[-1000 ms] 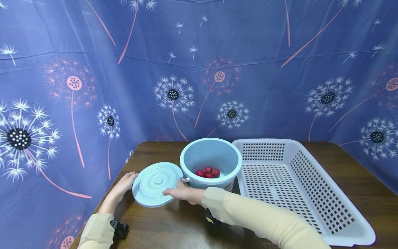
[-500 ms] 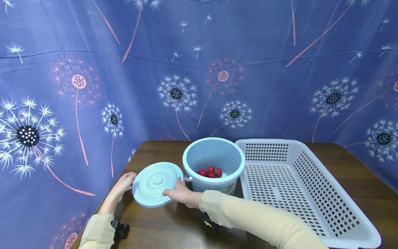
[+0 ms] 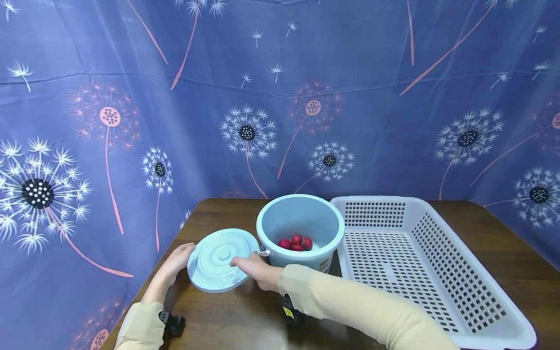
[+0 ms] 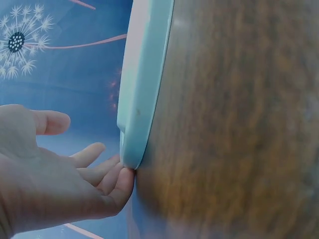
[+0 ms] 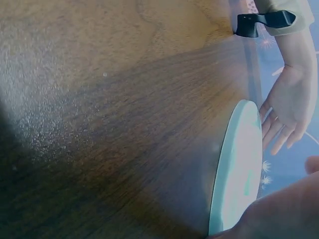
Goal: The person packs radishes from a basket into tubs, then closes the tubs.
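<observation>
A round light-blue bucket lid (image 3: 214,267) lies on the wooden table, its raised centre upward. My left hand (image 3: 177,258) is at the lid's left edge. In the left wrist view its fingertips (image 4: 127,179) touch the rim while the thumb stays apart. At the opposite edge, next to the bucket, is my right hand (image 3: 258,270), its thumb stretched over the lid. In the right wrist view that thumb (image 5: 313,164) stands off the lid; the other fingers are mostly hidden. Just behind stands a light-blue bucket (image 3: 280,260) with several small red round fruits (image 3: 297,239) inside.
A large white perforated plastic basket (image 3: 485,291) stands right of the bucket, close beside it. A blue dandelion-print cloth (image 3: 280,58) hangs behind the table (image 3: 227,316). The right forearm crosses in front of the bucket and basket.
The right thumb has lifted off the lid a little. My left hand has shifted slightly right against the rim, and the lid has moved marginally with it. The bucket and basket stay put.
</observation>
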The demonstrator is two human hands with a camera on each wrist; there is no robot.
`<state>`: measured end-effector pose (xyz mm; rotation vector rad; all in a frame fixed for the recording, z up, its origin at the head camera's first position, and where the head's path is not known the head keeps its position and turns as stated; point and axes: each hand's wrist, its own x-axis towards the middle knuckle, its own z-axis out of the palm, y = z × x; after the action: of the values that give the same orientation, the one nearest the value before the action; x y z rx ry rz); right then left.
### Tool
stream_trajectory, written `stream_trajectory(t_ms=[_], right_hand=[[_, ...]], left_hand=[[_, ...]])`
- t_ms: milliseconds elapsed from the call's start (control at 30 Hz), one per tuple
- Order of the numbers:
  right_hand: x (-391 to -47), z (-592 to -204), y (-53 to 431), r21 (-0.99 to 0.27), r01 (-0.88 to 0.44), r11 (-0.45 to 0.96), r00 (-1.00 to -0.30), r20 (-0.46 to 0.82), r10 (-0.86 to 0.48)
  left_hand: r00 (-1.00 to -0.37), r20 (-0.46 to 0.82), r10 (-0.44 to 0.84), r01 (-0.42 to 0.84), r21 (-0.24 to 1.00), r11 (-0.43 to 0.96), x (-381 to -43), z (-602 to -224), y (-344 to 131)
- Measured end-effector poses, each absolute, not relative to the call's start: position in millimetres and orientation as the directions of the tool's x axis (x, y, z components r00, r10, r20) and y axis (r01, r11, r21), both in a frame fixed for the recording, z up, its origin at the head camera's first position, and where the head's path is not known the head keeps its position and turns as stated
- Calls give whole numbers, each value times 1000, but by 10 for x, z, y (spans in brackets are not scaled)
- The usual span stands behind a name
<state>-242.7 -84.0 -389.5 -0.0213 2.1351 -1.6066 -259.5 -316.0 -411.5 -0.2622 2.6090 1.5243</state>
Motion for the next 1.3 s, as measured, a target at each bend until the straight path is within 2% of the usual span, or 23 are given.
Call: stream_trajectory(t_ms=[200, 467, 700, 900, 1300], right_hand=[[-2437, -3876, -855, -937, 239, 255, -906, -309, -288], [-2390, -3922, -896, -930, 126, 345, -935, -228, -272], [-2378, -3895, -904, -940, 35, 339, -943, -143, -299], [-2344, -3850, -923, -936, -25, 352, -938, -100, -332], [-2293, -3668, -932, -909, -277, 312, -873, 102, -477]], left_hand=[[-977, -183, -111, -214, 862, 460, -2603, -4122, -3174], [-977, -148, -154, -202, 877, 437, -2599, -4117, -3244], [-978, -133, -163, -192, 882, 430, -2573, -4116, -3319], [-974, -132, -183, -198, 891, 409, -2540, -4117, -3386], [-957, -80, -278, -160, 946, 281, -2465, -4030, -3460]])
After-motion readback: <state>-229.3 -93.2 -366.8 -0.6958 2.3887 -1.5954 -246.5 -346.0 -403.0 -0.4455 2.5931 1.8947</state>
